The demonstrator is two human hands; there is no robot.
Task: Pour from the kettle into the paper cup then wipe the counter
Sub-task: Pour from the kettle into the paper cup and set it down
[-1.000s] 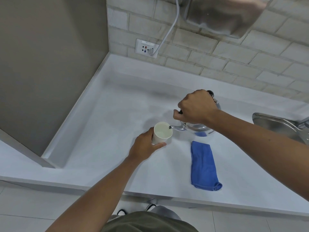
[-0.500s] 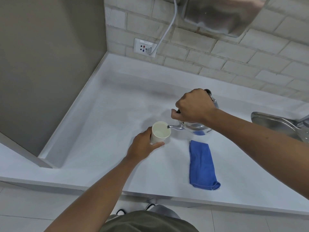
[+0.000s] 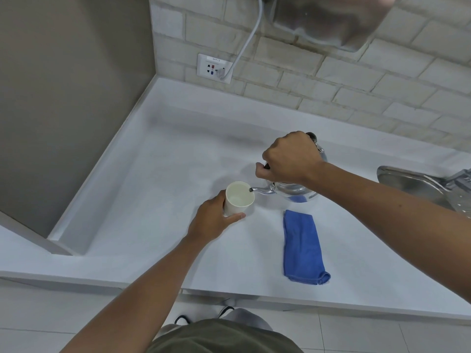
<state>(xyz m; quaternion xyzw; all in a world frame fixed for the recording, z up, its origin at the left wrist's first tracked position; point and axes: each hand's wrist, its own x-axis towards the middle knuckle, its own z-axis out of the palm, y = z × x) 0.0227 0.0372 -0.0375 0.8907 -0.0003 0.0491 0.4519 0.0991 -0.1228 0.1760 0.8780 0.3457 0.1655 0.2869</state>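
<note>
Our right hand (image 3: 289, 159) has its grip curled tight round the handle of the polished steel kettle (image 3: 297, 192), whose spout tip sits just over the right rim of the white paper cup (image 3: 239, 198). Our left hand (image 3: 214, 220) wraps the cup's left side, steadying it on the white surface (image 3: 158, 174). The folded blue cloth (image 3: 302, 248) lies near, lengthways toward us, nearer the right hand.

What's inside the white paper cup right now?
The white paper cup shows a pale inner wall and bottom; any liquid is too faint to confirm. The shiny metal kettle has its spout tip over the rim. The left hand covers the cup's outer side.
</note>
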